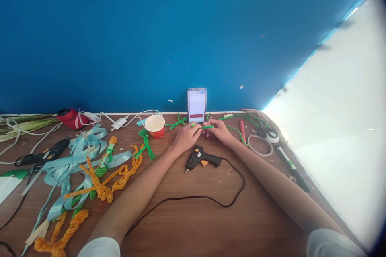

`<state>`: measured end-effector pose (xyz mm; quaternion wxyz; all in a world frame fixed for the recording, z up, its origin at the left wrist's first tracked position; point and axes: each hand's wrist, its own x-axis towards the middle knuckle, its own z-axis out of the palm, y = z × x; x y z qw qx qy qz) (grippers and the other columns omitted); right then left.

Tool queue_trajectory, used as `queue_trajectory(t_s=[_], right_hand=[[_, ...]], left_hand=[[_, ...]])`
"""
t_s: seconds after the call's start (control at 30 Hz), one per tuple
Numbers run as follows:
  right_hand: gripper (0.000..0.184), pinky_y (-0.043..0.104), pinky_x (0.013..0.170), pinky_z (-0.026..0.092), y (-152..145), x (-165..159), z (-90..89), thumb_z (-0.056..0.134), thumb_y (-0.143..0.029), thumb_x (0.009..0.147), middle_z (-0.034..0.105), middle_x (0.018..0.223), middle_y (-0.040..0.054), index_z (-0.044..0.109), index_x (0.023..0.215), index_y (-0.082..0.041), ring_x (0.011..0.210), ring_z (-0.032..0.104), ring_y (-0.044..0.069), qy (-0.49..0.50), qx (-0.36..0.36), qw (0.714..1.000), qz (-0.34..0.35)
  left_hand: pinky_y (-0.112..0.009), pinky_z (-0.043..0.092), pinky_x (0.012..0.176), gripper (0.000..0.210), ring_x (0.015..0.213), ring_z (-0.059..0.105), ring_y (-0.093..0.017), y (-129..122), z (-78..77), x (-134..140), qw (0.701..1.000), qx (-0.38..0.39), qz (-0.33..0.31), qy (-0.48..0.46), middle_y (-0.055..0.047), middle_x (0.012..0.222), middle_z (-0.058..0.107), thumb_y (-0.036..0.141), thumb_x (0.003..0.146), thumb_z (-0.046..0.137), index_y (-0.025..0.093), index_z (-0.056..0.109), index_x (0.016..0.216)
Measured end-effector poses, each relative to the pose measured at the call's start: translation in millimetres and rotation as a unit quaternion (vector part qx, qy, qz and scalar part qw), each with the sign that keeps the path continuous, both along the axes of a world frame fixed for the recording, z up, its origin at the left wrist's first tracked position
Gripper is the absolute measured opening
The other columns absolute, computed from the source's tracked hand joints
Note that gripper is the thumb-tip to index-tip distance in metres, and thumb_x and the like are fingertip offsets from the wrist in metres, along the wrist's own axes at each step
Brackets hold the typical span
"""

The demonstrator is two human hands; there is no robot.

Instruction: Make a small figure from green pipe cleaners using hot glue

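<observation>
Both arms reach forward over the wooden table. My left hand (187,135) is closed, its fingertips pinching a short green pipe cleaner (208,127). My right hand (221,131) pinches the same strip from the other side, and the two hands nearly meet. Just behind them a phone (197,104) with a lit screen leans on the blue wall. Nearer to me lies a black glue gun (202,158), its nozzle pointing left and its cord (193,198) curving round to the right and back. A knotted green piece (177,122) rests left of the phone.
A red paper cup (155,126) stands left of my hands. Orange twisted pipe cleaners (104,190), blue ribbon (62,166) and a second black tool (45,156) crowd the left side. At right are a red stick (242,130), a tape ring (259,145) and a dark-ended cutter-like tool (294,170).
</observation>
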<state>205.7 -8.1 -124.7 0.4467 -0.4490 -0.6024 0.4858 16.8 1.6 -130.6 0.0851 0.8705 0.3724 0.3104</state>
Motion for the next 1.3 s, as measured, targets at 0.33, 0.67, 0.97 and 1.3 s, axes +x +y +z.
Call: queue_trajectory(t_s=[0.33,0.67,0.97,1.3], right_hand=[[0.032,0.027,0.065,0.041,2,8,10.0,0.070,-0.050,0.077,0.072,0.089,0.0070,0.077,0.079,-0.018,0.078,0.057,0.015,0.018,-0.077,0.995,0.056],[0.034,0.024,0.063,0.044,-4,7,25.8,0.069,-0.048,0.081,0.073,0.087,0.0072,0.073,0.092,-0.016,0.072,0.061,0.012,0.071,-0.181,0.974,0.118],[0.030,0.019,0.050,0.037,-3,12,25.5,0.077,-0.042,0.073,0.069,0.071,0.0023,0.067,0.081,-0.015,0.057,0.054,0.008,0.055,-0.203,0.969,0.129],[0.022,0.026,0.062,0.045,-3,8,19.5,0.063,-0.039,0.085,0.064,0.071,0.0007,0.063,0.087,-0.017,0.064,0.057,0.013,-0.101,0.043,0.988,0.112]], left_hand=[[-0.028,0.045,0.076,0.030,0.087,0.059,-0.016,-1,-2.4,0,0.994,0.100,0.035,0.011,-0.005,0.090,0.062,0.032,0.100,0.039,0.019,0.065,0.095],[-0.029,0.039,0.071,0.033,0.081,0.054,-0.016,-3,-2.9,0,0.987,0.150,0.032,0.056,-0.005,0.084,0.062,0.029,0.101,0.036,0.019,0.065,0.089],[-0.030,0.038,0.073,0.037,0.080,0.054,-0.017,-6,0.9,2,0.994,0.092,0.025,0.049,-0.007,0.084,0.061,0.030,0.102,0.031,0.019,0.064,0.088],[-0.031,0.041,0.076,0.029,0.089,0.054,-0.019,-3,-0.1,0,0.994,0.096,-0.006,0.042,-0.007,0.089,0.062,0.025,0.099,0.037,0.018,0.063,0.087]])
